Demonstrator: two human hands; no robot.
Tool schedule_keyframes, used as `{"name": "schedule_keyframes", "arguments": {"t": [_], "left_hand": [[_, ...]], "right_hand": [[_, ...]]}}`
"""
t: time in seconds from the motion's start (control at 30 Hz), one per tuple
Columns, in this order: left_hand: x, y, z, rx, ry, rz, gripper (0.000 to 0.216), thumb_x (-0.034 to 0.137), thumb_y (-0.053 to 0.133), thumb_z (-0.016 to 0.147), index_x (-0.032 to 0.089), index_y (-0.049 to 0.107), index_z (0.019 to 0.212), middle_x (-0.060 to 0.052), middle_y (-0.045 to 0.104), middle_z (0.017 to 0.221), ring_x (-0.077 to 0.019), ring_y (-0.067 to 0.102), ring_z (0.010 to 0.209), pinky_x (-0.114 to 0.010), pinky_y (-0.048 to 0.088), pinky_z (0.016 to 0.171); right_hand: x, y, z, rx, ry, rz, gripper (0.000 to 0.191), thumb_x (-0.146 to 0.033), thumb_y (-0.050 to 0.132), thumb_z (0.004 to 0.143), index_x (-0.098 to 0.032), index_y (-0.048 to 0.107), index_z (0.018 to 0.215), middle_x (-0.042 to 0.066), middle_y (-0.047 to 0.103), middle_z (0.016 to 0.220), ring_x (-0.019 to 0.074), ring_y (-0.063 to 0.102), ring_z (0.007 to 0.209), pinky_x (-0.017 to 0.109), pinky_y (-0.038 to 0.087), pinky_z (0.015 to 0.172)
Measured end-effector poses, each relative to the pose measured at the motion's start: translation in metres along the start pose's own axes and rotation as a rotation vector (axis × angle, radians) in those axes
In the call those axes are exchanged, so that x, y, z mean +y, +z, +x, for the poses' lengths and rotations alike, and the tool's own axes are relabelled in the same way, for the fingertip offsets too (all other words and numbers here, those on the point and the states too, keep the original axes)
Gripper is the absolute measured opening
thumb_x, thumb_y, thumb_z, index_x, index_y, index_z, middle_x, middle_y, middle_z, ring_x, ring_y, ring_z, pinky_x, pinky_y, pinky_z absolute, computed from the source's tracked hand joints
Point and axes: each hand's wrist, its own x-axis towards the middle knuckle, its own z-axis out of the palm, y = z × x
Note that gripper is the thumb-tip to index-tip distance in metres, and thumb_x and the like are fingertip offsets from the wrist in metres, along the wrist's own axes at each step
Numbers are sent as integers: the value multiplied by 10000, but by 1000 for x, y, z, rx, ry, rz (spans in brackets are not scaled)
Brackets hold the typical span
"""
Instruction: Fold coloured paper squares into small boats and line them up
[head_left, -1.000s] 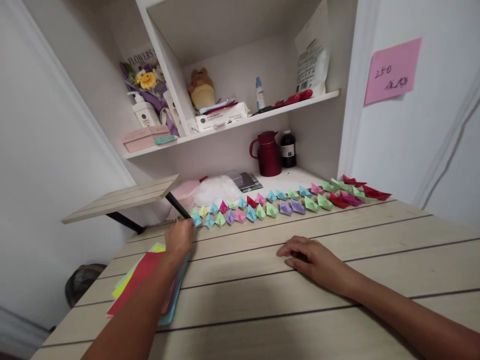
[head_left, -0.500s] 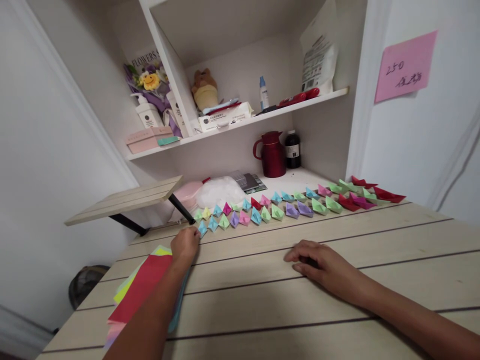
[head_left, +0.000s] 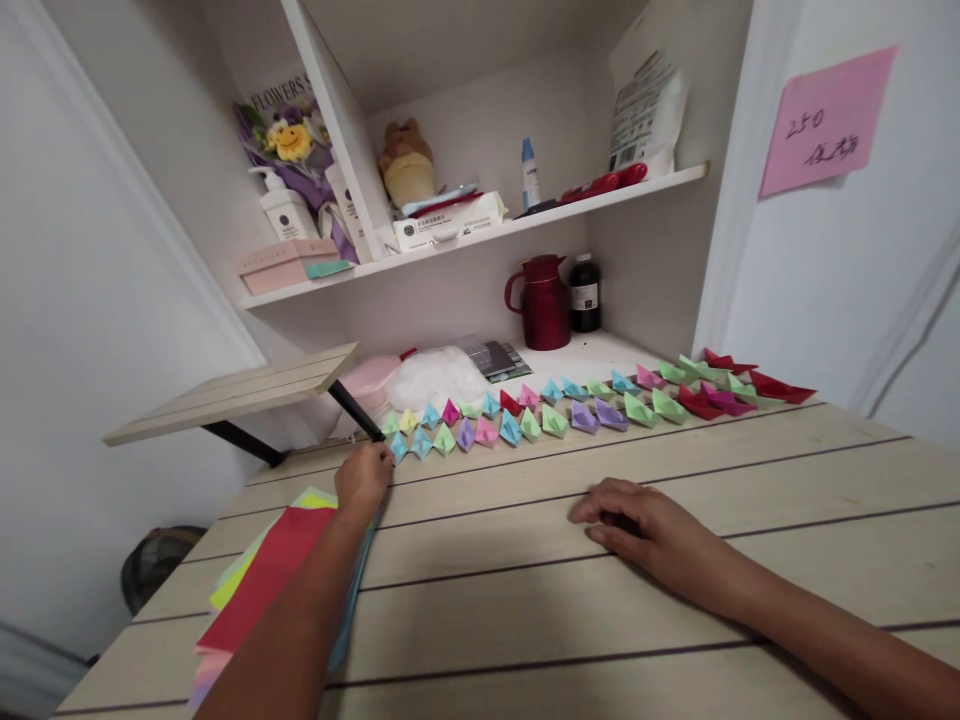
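My left hand is closed at the left end of the front row of folded paper boats, its fingertips at the left corner of a light blue paper boat. The far side of these fingers is hidden. Beneath my left forearm lies a fanned stack of coloured paper, red on top, with yellow, green, pink and blue edges showing. My right hand rests on the wooden table, loosely curved, thumb apart from the fingers and nothing in it. Two rows of boats, such as a purple paper boat, stretch rightward along the back.
A small raised wooden shelf on black legs stands at the back left. Behind the boats are a white plastic bag, a dark red jug and a dark bottle. A white cupboard shelf overhangs them.
The view has shifted slightly, so things on the left sit farther left. My left hand stays closed beside the end boat; my right hand has not visibly moved.
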Motion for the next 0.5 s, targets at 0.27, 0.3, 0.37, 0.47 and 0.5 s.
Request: {"name": "schedule_keyframes", "arguments": {"t": [0.27,0.3,0.37,0.47,0.5], "left_hand": [[-3,8,3,8,57,-69,325,338,574,908,190,568,1198,-85,594,1221,-214,612,1029,-421,533,857],[-3,9,3,15,61,-76,324,338,573,909,189,569,1197,-85,594,1221,-214,612,1028,-421,534,857],[-4,10,2,27,69,-88,327,343,571,910,180,568,1194,-88,595,1215,-212,615,1019,-427,536,854],[-5,11,1,53,84,-98,298,352,559,913,197,591,1166,-65,647,1129,-195,631,966,-382,524,831],[-5,12,1,64,89,-98,282,353,557,911,220,603,1154,-50,675,1083,-189,639,945,-345,511,811]], "right_hand": [[-1,-1,0,-2,-3,7,170,-244,544,865,-259,688,953,42,685,992,213,618,941,347,470,847],[-2,-1,0,-4,-4,9,173,-247,541,866,-257,689,955,44,685,992,214,619,940,349,471,846],[-3,-2,0,-5,-3,12,178,-253,539,868,-255,692,960,48,686,995,217,619,941,353,474,848],[-4,-2,0,-4,2,20,181,-265,540,867,-254,696,957,53,688,995,223,621,935,361,480,845],[-4,-2,0,-5,2,23,182,-272,539,868,-254,697,955,55,689,994,226,622,930,363,483,842]]}}
